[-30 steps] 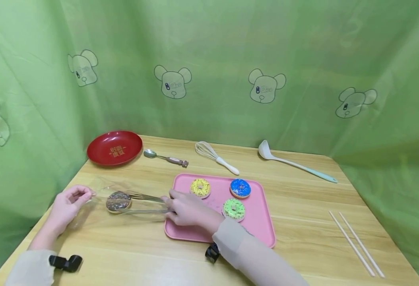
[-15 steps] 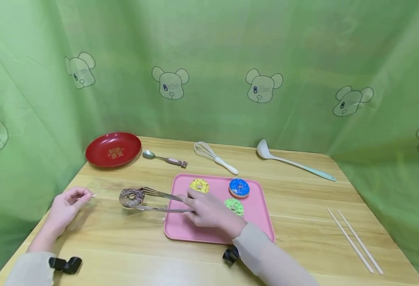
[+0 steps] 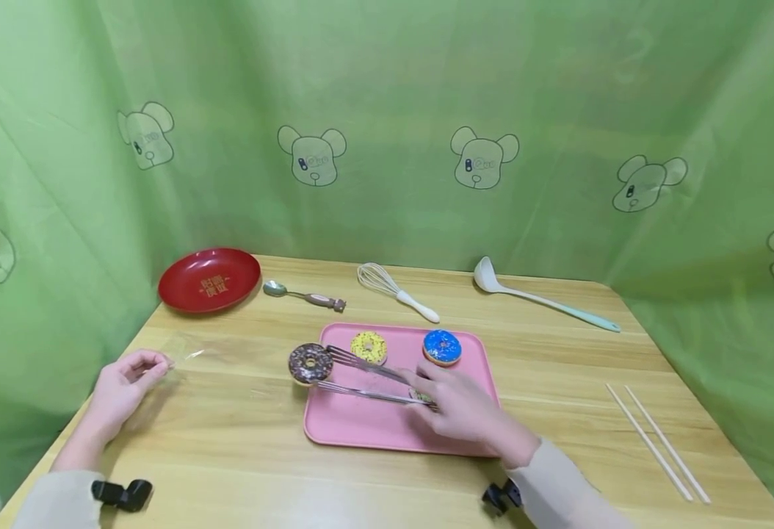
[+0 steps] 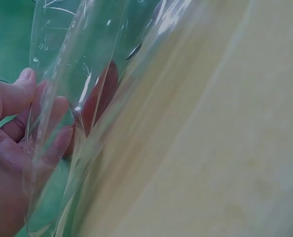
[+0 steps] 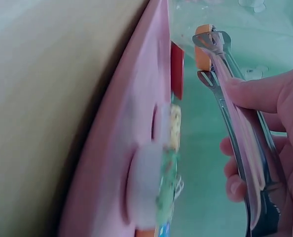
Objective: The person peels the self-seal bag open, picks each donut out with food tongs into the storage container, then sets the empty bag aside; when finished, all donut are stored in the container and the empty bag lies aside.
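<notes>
My left hand (image 3: 125, 386) pinches the edge of a clear plastic bag (image 4: 94, 64) between thumb and fingers, at the table's left side. My right hand (image 3: 460, 405) grips metal tongs (image 3: 367, 394), whose tips hold a chocolate donut (image 3: 299, 364) with sprinkles. This donut is outside the bag, raised by the left edge of the pink tray (image 3: 360, 430). On the tray lie a yellow donut (image 3: 367, 344), a blue donut (image 3: 443, 345) and a green donut (image 5: 167, 187), which my right hand mostly hides in the head view.
Along the back are a red plate (image 3: 210, 283), a spoon (image 3: 304, 295), a white whisk (image 3: 400, 293) and a ladle (image 3: 545, 300). Two pale chopsticks (image 3: 658, 443) lie on the right. Green curtains (image 3: 387, 88) enclose the table (image 3: 255, 455).
My right hand has drawn the tongs rightward, bringing the chocolate donut out of the bag and over to the tray's left edge. The left hand has stayed put, holding the bag.
</notes>
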Motion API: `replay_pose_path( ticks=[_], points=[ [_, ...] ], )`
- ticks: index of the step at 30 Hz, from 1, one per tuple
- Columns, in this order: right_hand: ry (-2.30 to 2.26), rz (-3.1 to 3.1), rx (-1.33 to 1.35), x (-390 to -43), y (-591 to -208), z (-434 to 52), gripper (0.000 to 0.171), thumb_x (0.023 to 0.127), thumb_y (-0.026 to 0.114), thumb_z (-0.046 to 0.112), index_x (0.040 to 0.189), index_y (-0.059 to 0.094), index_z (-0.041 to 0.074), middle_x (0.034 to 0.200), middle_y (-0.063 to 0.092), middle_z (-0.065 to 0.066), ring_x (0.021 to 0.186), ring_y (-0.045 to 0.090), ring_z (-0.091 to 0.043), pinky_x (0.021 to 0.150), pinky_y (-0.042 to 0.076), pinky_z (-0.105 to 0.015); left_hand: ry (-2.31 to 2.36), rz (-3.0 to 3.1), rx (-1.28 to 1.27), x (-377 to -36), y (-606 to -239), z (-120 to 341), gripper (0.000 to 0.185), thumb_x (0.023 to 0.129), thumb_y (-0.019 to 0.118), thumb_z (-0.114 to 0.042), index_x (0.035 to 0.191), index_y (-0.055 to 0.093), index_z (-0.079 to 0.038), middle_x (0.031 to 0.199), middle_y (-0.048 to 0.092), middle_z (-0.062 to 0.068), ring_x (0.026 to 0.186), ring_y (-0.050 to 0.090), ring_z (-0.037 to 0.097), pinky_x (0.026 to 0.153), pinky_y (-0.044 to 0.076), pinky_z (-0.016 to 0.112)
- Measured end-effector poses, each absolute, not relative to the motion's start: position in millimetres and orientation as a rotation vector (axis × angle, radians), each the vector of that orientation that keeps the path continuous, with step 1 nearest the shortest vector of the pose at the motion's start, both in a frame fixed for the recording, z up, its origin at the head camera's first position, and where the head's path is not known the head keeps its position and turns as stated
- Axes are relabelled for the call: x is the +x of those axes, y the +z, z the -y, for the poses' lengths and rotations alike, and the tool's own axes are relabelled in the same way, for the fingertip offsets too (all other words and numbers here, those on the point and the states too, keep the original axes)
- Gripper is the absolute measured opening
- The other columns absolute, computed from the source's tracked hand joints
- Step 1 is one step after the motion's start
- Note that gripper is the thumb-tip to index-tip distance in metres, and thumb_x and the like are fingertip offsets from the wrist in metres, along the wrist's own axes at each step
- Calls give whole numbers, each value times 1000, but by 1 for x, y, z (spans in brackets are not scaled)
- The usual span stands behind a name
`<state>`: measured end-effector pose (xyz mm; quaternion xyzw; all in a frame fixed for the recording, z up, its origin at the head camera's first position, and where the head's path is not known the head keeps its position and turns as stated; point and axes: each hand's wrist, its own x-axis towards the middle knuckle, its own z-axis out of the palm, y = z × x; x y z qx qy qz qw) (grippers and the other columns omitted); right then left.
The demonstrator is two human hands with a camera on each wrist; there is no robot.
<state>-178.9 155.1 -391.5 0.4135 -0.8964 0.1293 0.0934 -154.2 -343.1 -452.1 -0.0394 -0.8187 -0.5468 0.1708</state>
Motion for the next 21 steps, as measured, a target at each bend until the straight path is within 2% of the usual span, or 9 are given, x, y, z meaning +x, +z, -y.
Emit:
replay_pose_path(
  ticks=[7, 13, 21],
  points=[
    [419, 2673, 1176, -161, -404, -192, 48, 81, 68, 22, 127, 58, 11, 89, 44, 7, 64, 39, -4, 54, 39, -17, -1498, 2355, -83, -152, -453, 346, 14, 90, 61, -8, 94, 60, 5, 86, 63, -14, 81, 57, -4, 74, 43, 6],
    [418, 2727, 1122, -149, -409, -208, 48, 82, 69, 28, 127, 58, 14, 83, 35, 11, 61, 34, -3, 51, 33, -16, -1465, 2364, -118, -152, -450, 350, 14, 89, 61, -6, 95, 60, 6, 87, 63, -13, 81, 58, -3, 74, 43, 6],
    [375, 2742, 1096, -142, -413, -217, 51, 81, 70, 31, 127, 58, 13, 82, 35, 10, 58, 31, -1, 48, 30, -15, -1332, 2453, -131, -157, -440, 350, 17, 90, 62, -11, 98, 61, 4, 87, 62, -13, 78, 56, -3, 68, 43, 8]
  ],
)
